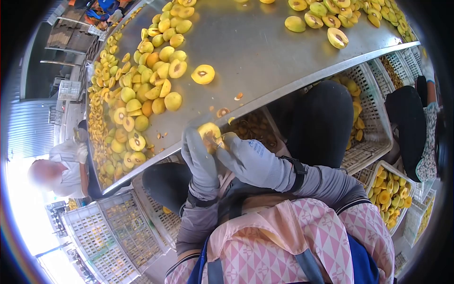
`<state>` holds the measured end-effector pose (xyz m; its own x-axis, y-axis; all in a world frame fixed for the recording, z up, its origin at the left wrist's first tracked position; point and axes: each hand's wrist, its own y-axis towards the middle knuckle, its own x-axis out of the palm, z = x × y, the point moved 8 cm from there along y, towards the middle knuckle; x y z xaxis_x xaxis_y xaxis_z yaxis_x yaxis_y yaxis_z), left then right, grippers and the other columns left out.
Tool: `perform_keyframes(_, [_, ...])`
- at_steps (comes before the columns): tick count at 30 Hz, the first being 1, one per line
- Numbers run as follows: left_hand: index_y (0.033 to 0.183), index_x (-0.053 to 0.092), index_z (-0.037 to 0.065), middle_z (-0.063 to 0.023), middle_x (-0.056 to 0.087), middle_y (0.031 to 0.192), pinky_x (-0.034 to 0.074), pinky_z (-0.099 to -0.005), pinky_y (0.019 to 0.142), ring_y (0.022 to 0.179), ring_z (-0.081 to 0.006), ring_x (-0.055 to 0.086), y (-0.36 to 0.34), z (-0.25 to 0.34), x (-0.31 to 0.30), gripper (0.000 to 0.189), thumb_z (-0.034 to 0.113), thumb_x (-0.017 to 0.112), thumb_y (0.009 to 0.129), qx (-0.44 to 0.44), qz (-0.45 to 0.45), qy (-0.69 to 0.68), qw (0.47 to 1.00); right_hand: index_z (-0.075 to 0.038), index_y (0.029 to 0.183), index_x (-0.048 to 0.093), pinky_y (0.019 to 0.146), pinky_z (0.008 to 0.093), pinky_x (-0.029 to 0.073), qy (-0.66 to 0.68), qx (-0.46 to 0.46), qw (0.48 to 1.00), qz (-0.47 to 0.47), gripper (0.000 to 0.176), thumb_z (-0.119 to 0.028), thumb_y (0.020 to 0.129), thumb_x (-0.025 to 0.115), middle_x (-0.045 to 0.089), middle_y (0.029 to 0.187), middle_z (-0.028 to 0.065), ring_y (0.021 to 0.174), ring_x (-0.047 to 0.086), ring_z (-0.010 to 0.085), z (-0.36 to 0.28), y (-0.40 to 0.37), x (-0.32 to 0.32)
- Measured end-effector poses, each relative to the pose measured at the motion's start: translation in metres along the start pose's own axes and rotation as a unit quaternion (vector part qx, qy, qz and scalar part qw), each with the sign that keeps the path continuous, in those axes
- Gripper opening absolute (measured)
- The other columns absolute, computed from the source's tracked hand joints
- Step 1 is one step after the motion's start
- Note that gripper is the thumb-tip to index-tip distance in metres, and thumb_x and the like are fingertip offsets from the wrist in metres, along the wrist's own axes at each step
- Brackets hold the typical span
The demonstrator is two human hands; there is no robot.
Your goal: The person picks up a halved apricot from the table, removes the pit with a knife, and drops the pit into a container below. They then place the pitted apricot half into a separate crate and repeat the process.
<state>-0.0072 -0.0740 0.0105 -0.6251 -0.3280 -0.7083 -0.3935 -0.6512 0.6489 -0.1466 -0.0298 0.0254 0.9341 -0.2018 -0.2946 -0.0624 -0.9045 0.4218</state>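
Note:
My left hand [198, 158], in a grey glove, is closed around a yellow fruit [209, 129] just below the edge of the steel table [265, 52]. My right hand [248, 158], also in a grey glove, has its fingertips pressed against the same fruit from the right. Whether it holds a small tool there is hidden. Under the hands, a white crate [257, 128] holds brown pits. Many yellow fruit halves [142, 90] are piled on the table's left side, and a single half [203, 74] lies nearer the middle.
More fruit halves [331, 19] lie at the table's far right. White crates [373, 109] with fruit stand under the table, another crate of fruit [390, 194] at right, empty crates [109, 227] at left. One person [56, 170] works at left, another person [425, 123] at right.

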Motion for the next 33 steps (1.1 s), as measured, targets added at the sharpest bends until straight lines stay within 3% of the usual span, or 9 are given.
perform_keyframes(2, [0.138, 0.044, -0.003, -0.0172, 0.047, 0.138, 0.05, -0.0336, 0.094, 0.117, -0.0255, 0.055, 0.006, -0.001, 0.003, 0.043, 0.019, 0.052, 0.102, -0.015, -0.055, 0.014, 0.998, -0.003, 0.096, 0.053, 0.056, 0.0442, 0.048, 0.011, 0.008, 1.0, -0.005, 0.015, -0.017, 0.094, 0.059, 0.061, 0.072, 0.0172, 0.065, 0.063, 0.0364, 0.001, -0.001, 0.0])
perform_keyframes(6, [0.126, 0.053, -0.002, -0.0119, 0.061, 0.112, 0.052, -0.0295, 0.081, 0.096, -0.0179, 0.062, -0.014, -0.042, 0.023, 0.038, 0.026, 0.055, 0.101, -0.268, -0.041, -0.273, 0.923, -0.002, 0.095, 0.053, 0.056, 0.0439, 0.048, 0.019, -0.008, 0.999, -0.024, 0.017, -0.018, 0.094, 0.059, 0.061, 0.072, 0.0182, 0.066, 0.063, 0.0369, 0.005, -0.003, 0.004])
perform_keyframes(9, [0.112, 0.06, -0.001, -0.0067, 0.066, 0.095, 0.051, -0.0262, 0.072, 0.083, -0.0129, 0.062, 0.012, -0.025, 0.021, 0.031, 0.027, 0.054, 0.101, -0.314, -0.046, -0.355, 0.879, -0.002, 0.094, 0.053, 0.056, 0.0436, 0.049, 0.002, -0.013, 0.999, -0.047, 0.017, -0.018, 0.094, 0.059, 0.061, 0.071, 0.0173, 0.065, 0.063, 0.0361, 0.008, 0.0, 0.003])
perform_keyframes(11, [0.103, 0.063, -0.002, -0.0046, 0.065, 0.089, 0.048, -0.0245, 0.069, 0.079, -0.0108, 0.059, 0.023, -0.013, 0.023, 0.029, 0.024, 0.052, 0.101, -0.379, -0.049, -0.459, 0.802, -0.003, 0.093, 0.054, 0.056, 0.0433, 0.049, 0.018, 0.002, 0.998, -0.061, 0.017, -0.018, 0.093, 0.059, 0.06, 0.07, 0.0163, 0.064, 0.063, 0.0355, 0.014, 0.002, 0.002])
perform_keyframes(14, [0.097, 0.064, -0.002, -0.0035, 0.064, 0.086, 0.046, -0.0236, 0.066, 0.076, -0.009, 0.056, 0.027, -0.013, 0.015, 0.027, 0.02, 0.05, 0.101, -0.351, -0.04, -0.376, 0.857, -0.004, 0.09, 0.054, 0.057, 0.0439, 0.049, -0.051, -0.039, 0.997, 0.045, 0.017, -0.02, 0.094, 0.059, 0.06, 0.069, 0.0174, 0.064, 0.062, 0.0359, 0.006, 0.005, -0.01])
perform_keyframes(17, [0.099, 0.064, -0.003, -0.0031, 0.064, 0.084, 0.046, -0.024, 0.066, 0.076, -0.0086, 0.055, 0.029, -0.012, 0.009, 0.025, 0.018, 0.051, 0.1, -0.302, -0.026, -0.321, 0.897, -0.004, 0.089, 0.054, 0.058, 0.0439, 0.049, -0.044, -0.032, 0.998, -0.006, 0.019, -0.021, 0.094, 0.058, 0.062, 0.074, 0.0174, 0.066, 0.063, 0.0358, -0.002, 0.003, -0.008])
perform_keyframes(23, [0.1, 0.065, -0.005, -0.0063, 0.067, 0.089, 0.047, -0.0247, 0.068, 0.08, -0.0113, 0.06, 0.022, -0.01, 0.018, 0.022, 0.013, 0.052, 0.099, -0.298, -0.062, -0.356, 0.883, -0.002, 0.095, 0.058, 0.06, 0.0406, 0.05, 0.061, 0.108, 0.986, -0.115, 0.02, -0.022, 0.097, 0.056, 0.064, 0.077, 0.0116, 0.067, 0.064, 0.0288, 0.031, -0.004, 0.015])
perform_keyframes(29, [0.102, 0.067, -0.003, -0.0074, 0.07, 0.089, 0.05, -0.0253, 0.069, 0.075, -0.012, 0.062, 0.03, 0.006, 0.027, 0.027, 0.018, 0.051, 0.099, -0.273, -0.09, -0.458, 0.841, -0.003, 0.107, 0.063, 0.054, 0.0256, 0.042, 0.385, 0.314, 0.837, -0.23, 0.037, -0.039, 0.1, 0.053, 0.055, 0.07, -0.0017, 0.058, 0.048, 0.0053, 0.039, -0.014, 0.025])
perform_keyframes(33, [0.104, 0.067, -0.003, -0.009, 0.071, 0.092, 0.051, -0.0268, 0.074, 0.077, -0.0137, 0.064, 0.024, 0.004, 0.021, 0.029, 0.021, 0.051, 0.1, -0.245, -0.096, -0.408, 0.874, -0.003, 0.105, 0.064, 0.055, 0.0209, 0.038, 0.457, 0.366, 0.758, -0.287, 0.04, -0.042, 0.099, 0.055, 0.052, 0.071, -0.0033, 0.06, 0.047, 0.0035, 0.035, -0.024, 0.024])
